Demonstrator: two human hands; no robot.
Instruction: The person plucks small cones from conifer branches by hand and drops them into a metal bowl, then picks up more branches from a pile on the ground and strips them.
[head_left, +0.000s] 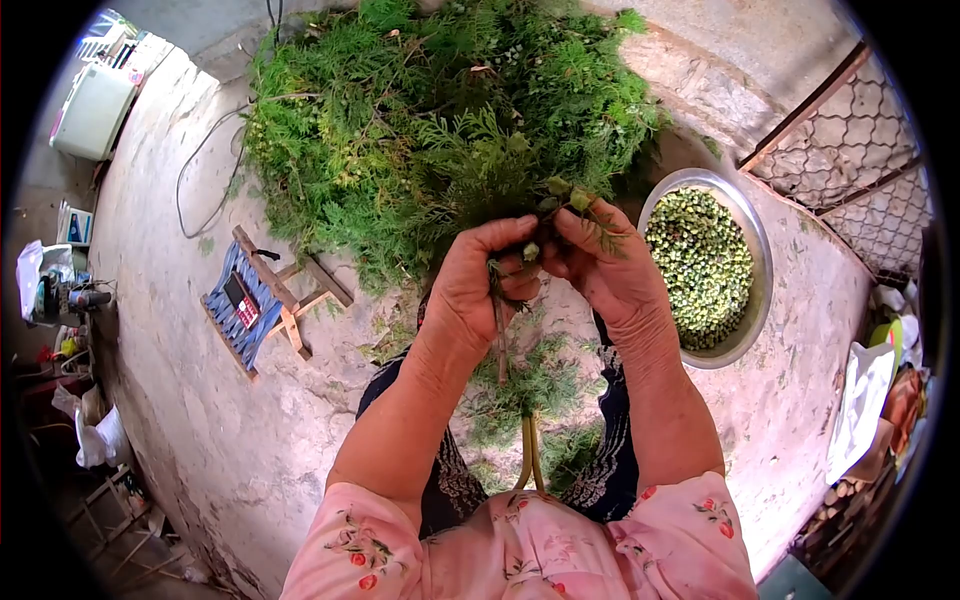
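My left hand [490,272] is closed around an evergreen sprig [501,340], its bare brown stem hanging below the fingers. Close beside it, my right hand [605,262] pinches at the leafy end, where small green cones [560,188] show between and above the fingertips. Just beyond both hands rises a big heap of cut evergreen branches [350,130] with flat, feathery leaves. To the right of my right hand stands a round metal basin [763,262] holding many small pale-green cones [700,265].
A folding stool [245,305] with a blue woven seat stands at the left, a dark phone-like object on it. Loose sprigs [530,385] lie on the concrete floor between my legs. A wire-mesh gate [850,140] is at the right; bags and firewood line that edge.
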